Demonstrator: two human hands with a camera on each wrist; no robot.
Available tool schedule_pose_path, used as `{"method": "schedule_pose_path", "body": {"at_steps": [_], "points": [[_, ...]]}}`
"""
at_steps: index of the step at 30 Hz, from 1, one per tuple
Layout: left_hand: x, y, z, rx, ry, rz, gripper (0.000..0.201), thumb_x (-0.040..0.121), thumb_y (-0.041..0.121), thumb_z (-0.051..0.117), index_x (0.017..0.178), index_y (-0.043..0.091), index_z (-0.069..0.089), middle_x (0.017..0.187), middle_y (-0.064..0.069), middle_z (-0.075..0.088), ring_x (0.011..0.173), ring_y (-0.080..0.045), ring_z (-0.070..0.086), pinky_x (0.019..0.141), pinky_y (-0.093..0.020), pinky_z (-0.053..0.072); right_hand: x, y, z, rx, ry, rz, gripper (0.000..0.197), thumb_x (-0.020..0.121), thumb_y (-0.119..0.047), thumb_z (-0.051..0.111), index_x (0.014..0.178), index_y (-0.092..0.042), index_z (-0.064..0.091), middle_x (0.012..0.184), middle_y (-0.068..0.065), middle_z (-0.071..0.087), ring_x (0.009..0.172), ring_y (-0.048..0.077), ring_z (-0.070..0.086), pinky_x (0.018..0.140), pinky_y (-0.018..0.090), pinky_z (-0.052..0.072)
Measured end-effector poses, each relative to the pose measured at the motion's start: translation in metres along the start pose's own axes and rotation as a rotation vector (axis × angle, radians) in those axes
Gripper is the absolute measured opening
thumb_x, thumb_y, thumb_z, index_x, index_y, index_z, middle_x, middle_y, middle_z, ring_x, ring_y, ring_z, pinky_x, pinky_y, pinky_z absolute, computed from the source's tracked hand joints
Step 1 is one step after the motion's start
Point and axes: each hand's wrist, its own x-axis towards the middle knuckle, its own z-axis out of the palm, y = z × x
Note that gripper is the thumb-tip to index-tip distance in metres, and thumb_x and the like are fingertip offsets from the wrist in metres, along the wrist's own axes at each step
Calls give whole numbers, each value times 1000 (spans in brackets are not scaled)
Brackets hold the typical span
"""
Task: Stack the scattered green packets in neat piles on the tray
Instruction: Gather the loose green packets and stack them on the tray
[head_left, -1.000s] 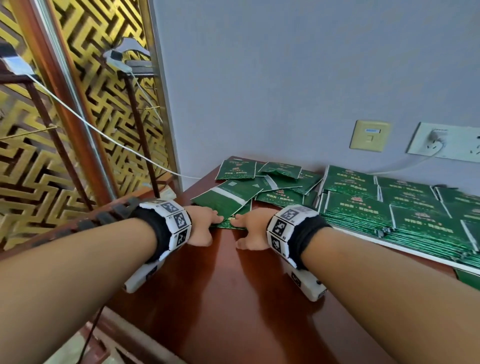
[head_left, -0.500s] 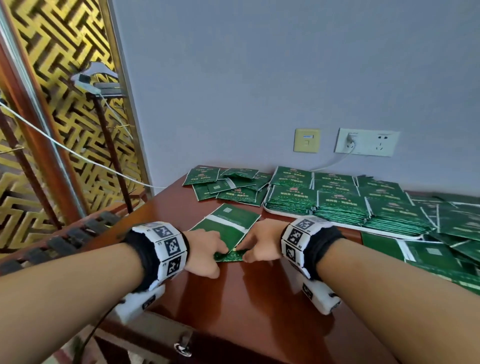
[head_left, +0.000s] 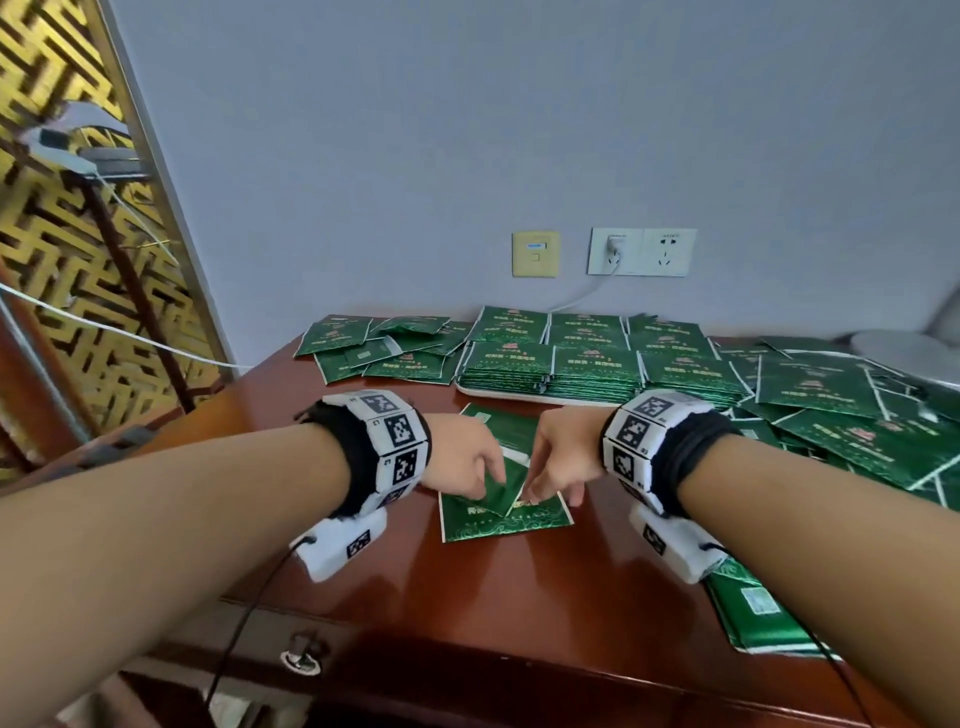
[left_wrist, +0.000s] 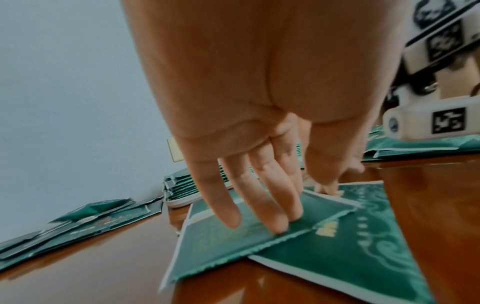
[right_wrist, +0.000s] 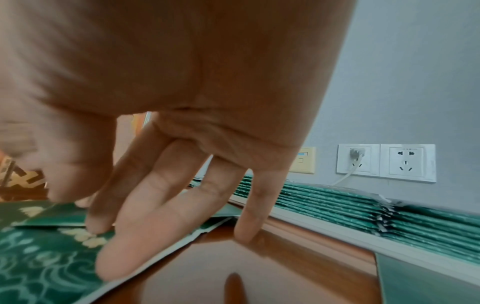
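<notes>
Two green packets lie overlapped on the brown table (head_left: 519, 587) near its front. A plain-backed packet (head_left: 500, 491) (left_wrist: 233, 236) lies across a face-up patterned packet (head_left: 506, 522) (left_wrist: 350, 246) (right_wrist: 39, 257). My left hand (head_left: 467, 462) (left_wrist: 259, 205) presses straight fingers on the plain-backed one. My right hand (head_left: 558, 467) (right_wrist: 155, 205) touches the patterned one with extended fingertips, its little finger on the wood. A third packet (head_left: 509, 426) lies just behind the hands. The white tray (head_left: 519, 392) (right_wrist: 324, 224) beyond holds neat green piles (head_left: 597, 358) (right_wrist: 337, 203).
Loose packets are scattered at the back left (head_left: 379, 348) and over the right side (head_left: 831, 405), with more at the front right edge (head_left: 753, 608). Wall sockets (head_left: 641, 252) with a plugged cable sit above the tray. A gold lattice screen (head_left: 62, 260) stands at the left.
Both hands drew the packets from the back-left scatter toward the table's front. The curled hold of half a second ago has given way to extended fingers on flat, overlapped packets.
</notes>
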Motion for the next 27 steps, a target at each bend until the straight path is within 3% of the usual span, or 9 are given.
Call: {"method": "schedule_pose_path", "body": {"at_steps": [2,3,6,9,12,16,21,24,27], "points": [[14,-4,-3,36,72,-11,35,89,12,57,123,17,61,77,14,58,61,1,47,56,-12,37,3,3,-2,11,1,3,16,78,-38,74,89,-27,77,57,-12,68,71,8,72,79,17,47],[20,-6,-4,55,112,-25,36,89,12,59,125,15,59,82,11,60,65,-2,49,57,-15,36,4,5,-3,17,8,0,17,77,-39,75,88,-26,77,56,-12,68,69,7,71,75,17,48],[42,-15,-8,88,184,-65,59,85,25,70,137,15,45,126,-4,56,106,-17,55,81,-22,40,10,9,-5,70,50,-31,19,73,-42,79,83,-26,76,60,-13,69,61,2,65,57,13,44],[60,-22,-6,67,174,-92,82,81,32,74,148,14,30,148,-7,39,131,-23,42,105,-30,35,17,16,-3,111,69,-62,25,69,-42,81,89,-27,77,77,-7,74,74,8,69,62,14,47],[73,-26,-4,49,133,-94,92,80,36,75,151,12,22,154,-5,31,138,-21,34,110,-28,28,20,22,-3,91,71,-88,25,70,-41,81,91,-28,77,83,-5,75,85,13,69,68,14,48],[80,-32,-8,4,64,-113,103,77,41,77,154,16,13,157,-2,24,141,-19,30,113,-27,26,23,24,-4,77,64,-98,24,71,-42,80,90,-28,77,73,-7,72,67,7,62,62,14,44],[86,-35,-11,144,25,-180,106,72,57,73,153,24,13,154,-6,28,137,-29,29,111,-39,30,25,24,-5,77,47,-114,21,72,-41,79,89,-29,77,69,-7,72,58,3,58,58,14,42],[88,-39,-9,259,58,-255,108,62,72,70,149,29,21,134,-9,38,125,-30,31,102,-45,35,28,24,-5,92,48,-121,19,72,-39,80,87,-27,77,73,-3,73,57,2,59,60,14,43],[82,-46,-9,369,142,-290,103,48,82,66,133,30,40,109,-3,35,109,-25,32,95,-46,34,30,22,-6,125,41,-130,16,73,-35,80,85,-25,77,65,-8,71,55,0,60,59,12,44]]}}
